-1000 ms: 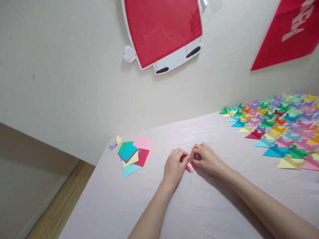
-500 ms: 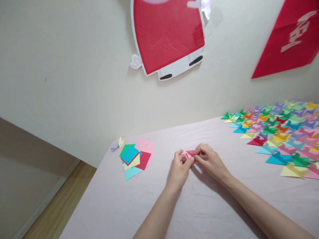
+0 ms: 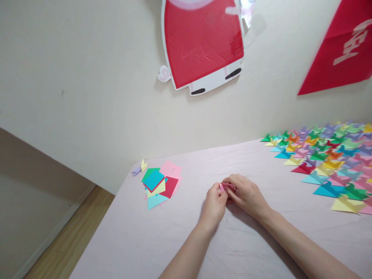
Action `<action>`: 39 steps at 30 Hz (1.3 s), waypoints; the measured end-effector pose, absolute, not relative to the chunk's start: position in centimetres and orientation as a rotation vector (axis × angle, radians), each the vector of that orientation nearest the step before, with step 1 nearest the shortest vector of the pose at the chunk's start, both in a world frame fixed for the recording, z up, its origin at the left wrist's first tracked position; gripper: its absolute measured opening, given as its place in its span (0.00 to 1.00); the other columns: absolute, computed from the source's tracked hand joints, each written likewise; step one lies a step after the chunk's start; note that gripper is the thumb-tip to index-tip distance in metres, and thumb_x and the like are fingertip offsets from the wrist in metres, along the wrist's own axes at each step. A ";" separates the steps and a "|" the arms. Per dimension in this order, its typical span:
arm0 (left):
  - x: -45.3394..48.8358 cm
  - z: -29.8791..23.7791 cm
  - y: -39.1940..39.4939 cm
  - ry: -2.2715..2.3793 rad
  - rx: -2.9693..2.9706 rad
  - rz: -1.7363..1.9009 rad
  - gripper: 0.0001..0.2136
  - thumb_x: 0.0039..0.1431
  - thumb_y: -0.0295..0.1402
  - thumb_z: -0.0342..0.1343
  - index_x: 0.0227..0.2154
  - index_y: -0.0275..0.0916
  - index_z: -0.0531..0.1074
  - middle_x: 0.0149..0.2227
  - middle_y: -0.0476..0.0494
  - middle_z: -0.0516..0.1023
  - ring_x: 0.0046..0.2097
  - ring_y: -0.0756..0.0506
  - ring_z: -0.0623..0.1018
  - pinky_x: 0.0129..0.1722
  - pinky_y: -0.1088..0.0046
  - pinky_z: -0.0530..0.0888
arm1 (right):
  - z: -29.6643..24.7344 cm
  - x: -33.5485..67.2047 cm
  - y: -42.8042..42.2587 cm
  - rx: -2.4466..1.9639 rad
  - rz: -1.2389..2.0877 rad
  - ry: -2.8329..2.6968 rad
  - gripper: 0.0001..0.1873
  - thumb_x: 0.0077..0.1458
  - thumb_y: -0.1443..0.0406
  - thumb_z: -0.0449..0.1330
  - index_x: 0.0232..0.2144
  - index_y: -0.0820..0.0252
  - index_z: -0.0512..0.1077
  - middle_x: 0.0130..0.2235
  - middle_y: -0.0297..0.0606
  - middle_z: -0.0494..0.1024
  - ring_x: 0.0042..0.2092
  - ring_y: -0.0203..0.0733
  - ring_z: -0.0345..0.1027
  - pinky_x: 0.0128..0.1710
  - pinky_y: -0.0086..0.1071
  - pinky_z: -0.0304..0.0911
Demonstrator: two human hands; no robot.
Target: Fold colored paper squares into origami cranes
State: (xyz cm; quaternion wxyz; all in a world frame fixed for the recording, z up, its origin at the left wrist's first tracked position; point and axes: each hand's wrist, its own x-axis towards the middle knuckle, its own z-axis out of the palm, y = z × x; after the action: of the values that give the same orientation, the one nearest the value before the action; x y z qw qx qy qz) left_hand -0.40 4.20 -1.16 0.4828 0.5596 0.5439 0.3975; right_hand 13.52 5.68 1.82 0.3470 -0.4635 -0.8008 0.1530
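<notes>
A small folded pink paper (image 3: 225, 187) is pinched between both hands, just above the pale pink table cover (image 3: 180, 232). My left hand (image 3: 214, 205) grips its left side with curled fingers. My right hand (image 3: 247, 195) closes on its right side, fingers bent over it. Most of the paper is hidden by the fingers. To the left lies a loose stack of coloured paper squares (image 3: 159, 183).
Several rows of folded paper figures in many colours (image 3: 328, 159) cover the right of the table. Two small folded pieces, yellow and lilac (image 3: 140, 168), sit at the far left corner. A red wall decoration (image 3: 203, 42) and a red banner (image 3: 343, 50) hang behind. Wooden floor (image 3: 66, 240) lies left.
The pink paper was lifted off the table and turned between my fingers, then pressed closer between both hands. The view has shifted slightly up and left.
</notes>
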 end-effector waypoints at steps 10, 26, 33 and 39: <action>-0.6 0.7 4.9 1.021 0.994 0.941 0.12 0.49 0.38 0.57 0.33 0.35 0.71 0.28 0.46 0.77 0.30 0.47 0.77 0.29 0.74 0.72 | 1.6 13.9 6.1 -1.040 0.764 -1.928 0.10 0.59 0.64 0.52 0.34 0.56 0.74 0.31 0.35 0.75 0.34 0.39 0.69 0.35 0.31 0.62; -1.2 1.6 4.7 0.991 0.999 0.882 0.20 0.50 0.46 0.59 0.35 0.31 0.72 0.27 0.42 0.78 0.28 0.47 0.78 0.28 0.75 0.73 | 0.3 14.0 6.5 -1.084 1.102 -1.601 0.12 0.56 0.60 0.56 0.38 0.59 0.74 0.25 0.30 0.71 0.24 0.34 0.64 0.22 0.27 0.60; -0.6 0.8 4.6 1.085 1.005 0.949 0.21 0.51 0.50 0.58 0.34 0.33 0.71 0.24 0.45 0.77 0.23 0.49 0.76 0.24 0.77 0.72 | 0.4 13.9 6.4 -1.059 1.135 -1.538 0.13 0.56 0.57 0.57 0.39 0.58 0.73 0.27 0.31 0.73 0.25 0.35 0.65 0.24 0.28 0.61; -0.1 0.5 4.1 1.150 1.023 1.012 0.21 0.54 0.50 0.56 0.35 0.34 0.72 0.27 0.43 0.79 0.26 0.47 0.79 0.23 0.76 0.71 | 0.0 14.0 6.5 -1.060 1.104 -1.440 0.14 0.59 0.55 0.56 0.42 0.56 0.70 0.27 0.28 0.68 0.25 0.35 0.62 0.25 0.29 0.60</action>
State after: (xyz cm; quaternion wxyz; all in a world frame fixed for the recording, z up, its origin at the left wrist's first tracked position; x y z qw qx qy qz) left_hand -0.06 4.10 0.46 0.6050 0.4424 0.4970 0.4372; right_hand 13.98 6.53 0.05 0.4971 -0.4376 -0.5946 0.4560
